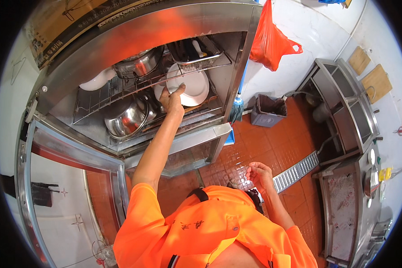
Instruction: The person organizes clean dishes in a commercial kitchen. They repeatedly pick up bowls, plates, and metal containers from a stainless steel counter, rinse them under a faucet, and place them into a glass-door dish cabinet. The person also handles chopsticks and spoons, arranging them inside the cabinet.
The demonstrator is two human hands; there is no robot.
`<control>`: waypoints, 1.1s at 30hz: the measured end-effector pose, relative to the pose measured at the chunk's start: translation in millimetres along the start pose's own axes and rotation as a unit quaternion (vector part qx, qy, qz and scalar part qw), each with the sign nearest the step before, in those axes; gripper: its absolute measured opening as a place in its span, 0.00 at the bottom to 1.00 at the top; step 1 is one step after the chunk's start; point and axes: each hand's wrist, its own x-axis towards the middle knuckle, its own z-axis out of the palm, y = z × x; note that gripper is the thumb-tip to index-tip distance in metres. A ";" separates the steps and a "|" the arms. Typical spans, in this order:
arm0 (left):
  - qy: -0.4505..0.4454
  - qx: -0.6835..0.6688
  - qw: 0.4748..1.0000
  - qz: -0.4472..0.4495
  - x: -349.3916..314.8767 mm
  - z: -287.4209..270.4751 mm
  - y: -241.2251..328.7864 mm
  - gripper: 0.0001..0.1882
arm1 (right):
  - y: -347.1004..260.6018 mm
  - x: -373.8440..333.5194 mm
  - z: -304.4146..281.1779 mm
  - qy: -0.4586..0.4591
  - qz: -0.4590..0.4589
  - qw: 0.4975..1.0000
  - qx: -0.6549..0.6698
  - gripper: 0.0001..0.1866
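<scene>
Nearest the body, the right hand point(260, 175) hangs over the tiled floor point(250, 147), fingers loosely curled; I cannot tell whether it has hold of anything. Farther out, the left hand point(172, 100) reaches into the steel cabinet point(210, 20), mostly closed, its thumb over the near rim of a white plate point(195, 87); the fingers beneath are hidden. A firm pinch and a steady wrist should suit the plate, keeping its rim clear of the wire shelf point(98, 99), whose front edge crosses it in view. With a pot point(125, 118) to the left and a basket point(203, 59) above, sideways room looks tight; the freer way seems toward the body, right of the glass door point(82, 147).
</scene>
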 end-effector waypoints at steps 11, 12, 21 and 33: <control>-0.072 0.012 0.996 0.049 4.0 -2.4 -4.6 0.19 | -1.6 4.9 12.2 -0.012 0.015 1.000 -0.004 0.06; -0.071 0.028 0.996 0.050 6.5 -3.7 -4.6 0.19 | -0.5 5.4 10.8 -0.016 0.016 1.000 0.000 0.06; -0.097 0.352 0.930 0.036 0.1 -14.5 25.4 0.25 | 3.2 3.4 4.8 0.018 0.019 1.000 -0.001 0.06; -0.161 0.279 0.928 -0.187 13.4 -45.8 23.4 0.25 | 10.6 5.8 4.4 0.008 0.035 0.999 -0.012 0.06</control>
